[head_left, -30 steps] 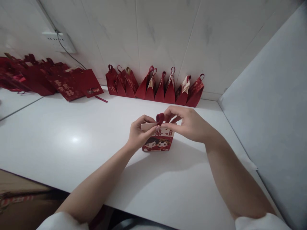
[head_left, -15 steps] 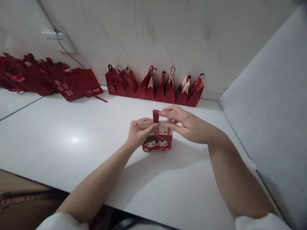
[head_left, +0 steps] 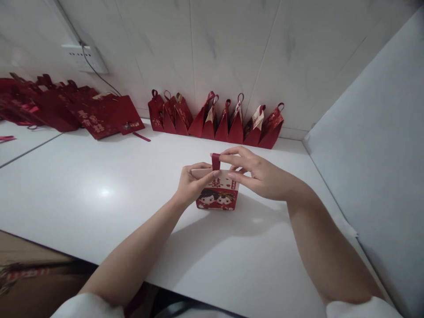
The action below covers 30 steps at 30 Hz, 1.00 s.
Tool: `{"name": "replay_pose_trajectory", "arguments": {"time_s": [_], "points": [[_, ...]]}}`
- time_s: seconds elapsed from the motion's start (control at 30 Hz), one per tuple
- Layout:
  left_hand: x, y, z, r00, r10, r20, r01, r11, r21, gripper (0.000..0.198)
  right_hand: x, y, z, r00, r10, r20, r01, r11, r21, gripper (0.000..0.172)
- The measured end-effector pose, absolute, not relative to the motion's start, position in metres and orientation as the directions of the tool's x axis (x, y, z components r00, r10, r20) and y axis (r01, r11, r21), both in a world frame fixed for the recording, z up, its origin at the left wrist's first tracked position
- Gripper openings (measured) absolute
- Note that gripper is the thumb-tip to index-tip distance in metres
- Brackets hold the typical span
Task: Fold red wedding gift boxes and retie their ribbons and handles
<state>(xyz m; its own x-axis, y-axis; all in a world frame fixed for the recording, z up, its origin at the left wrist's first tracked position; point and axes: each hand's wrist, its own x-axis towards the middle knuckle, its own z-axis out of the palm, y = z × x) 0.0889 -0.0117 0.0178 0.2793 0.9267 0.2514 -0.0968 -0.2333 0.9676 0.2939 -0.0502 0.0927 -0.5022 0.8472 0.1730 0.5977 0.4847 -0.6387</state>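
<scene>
A small red and cream gift box (head_left: 217,200) with two cartoon figures on its front stands upright on the white table (head_left: 126,229). My left hand (head_left: 194,184) is closed on the top edge of the box, thumb in front near the base of the dark red ribbon loop (head_left: 216,162) and fingers behind. With its thumb on the front of the top edge, my right hand (head_left: 258,172) grips the right side of the box. Its index finger reaches left along the ribbon loop. The fingers behind the box are partly hidden.
Several red gift boxes (head_left: 228,128) with ribbon loops line the tiled wall. More red packages (head_left: 99,117) lie at the back left, under a wall socket (head_left: 84,57) with a cable. A pale panel (head_left: 374,123) bounds the right side. Below the table's front edge is a cardboard box (head_left: 39,282).
Both hands keep almost the same grip on the gift box and its ribbon loop. The whole view has shifted slightly.
</scene>
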Motion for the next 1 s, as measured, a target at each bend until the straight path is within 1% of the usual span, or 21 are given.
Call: {"name": "replay_pose_trajectory", "arguments": {"time_s": [0.07, 0.13, 0.2, 0.27, 0.33, 0.37, 0.43, 0.53, 0.7, 1.0], "points": [[0.090, -0.012, 0.017, 0.271, 0.920, 0.284, -0.070, -0.275, 0.959, 0.020, 0.296, -0.050, 0.095, -0.500, 0.844, 0.196, 0.578, 0.493, -0.650, 0.040], [0.091, -0.013, 0.016, 0.279, 0.908, 0.312, -0.047, -0.311, 0.949, 0.021, 0.300, -0.050, 0.098, -0.483, 0.845, 0.229, 0.564, 0.501, -0.656, 0.032], [0.091, -0.014, 0.015, 0.292, 0.899, 0.326, -0.031, -0.332, 0.943, 0.021, 0.304, -0.051, 0.102, -0.422, 0.866, 0.269, 0.578, 0.486, -0.656, 0.023], [0.091, -0.014, 0.015, 0.296, 0.896, 0.331, -0.022, -0.340, 0.940, 0.021, 0.305, -0.053, 0.106, -0.325, 0.884, 0.337, 0.590, 0.468, -0.658, 0.020], [0.091, -0.014, 0.014, 0.298, 0.894, 0.334, -0.023, -0.343, 0.939, 0.020, 0.301, -0.055, 0.106, -0.284, 0.860, 0.423, 0.565, 0.507, -0.651, 0.022], [0.091, -0.014, 0.014, 0.299, 0.893, 0.338, -0.025, -0.346, 0.938, 0.019, 0.297, -0.055, 0.105, -0.304, 0.833, 0.461, 0.544, 0.550, -0.634, 0.026], [0.091, -0.014, 0.013, 0.298, 0.887, 0.353, -0.032, -0.360, 0.932, 0.018, 0.290, -0.055, 0.103, -0.406, 0.766, 0.498, 0.508, 0.642, -0.574, 0.032], [0.091, -0.014, 0.012, 0.288, 0.883, 0.371, -0.038, -0.377, 0.926, 0.018, 0.283, -0.053, 0.099, -0.515, 0.708, 0.484, 0.497, 0.706, -0.505, 0.026], [0.091, -0.013, 0.012, 0.297, 0.891, 0.342, 0.008, -0.361, 0.933, 0.018, 0.293, -0.051, 0.100, -0.462, 0.760, 0.457, 0.575, 0.649, -0.498, 0.012], [0.090, -0.013, 0.013, 0.302, 0.891, 0.339, 0.043, -0.368, 0.929, 0.018, 0.309, -0.053, 0.107, -0.490, 0.817, 0.305, 0.658, 0.576, -0.485, 0.008]]}}
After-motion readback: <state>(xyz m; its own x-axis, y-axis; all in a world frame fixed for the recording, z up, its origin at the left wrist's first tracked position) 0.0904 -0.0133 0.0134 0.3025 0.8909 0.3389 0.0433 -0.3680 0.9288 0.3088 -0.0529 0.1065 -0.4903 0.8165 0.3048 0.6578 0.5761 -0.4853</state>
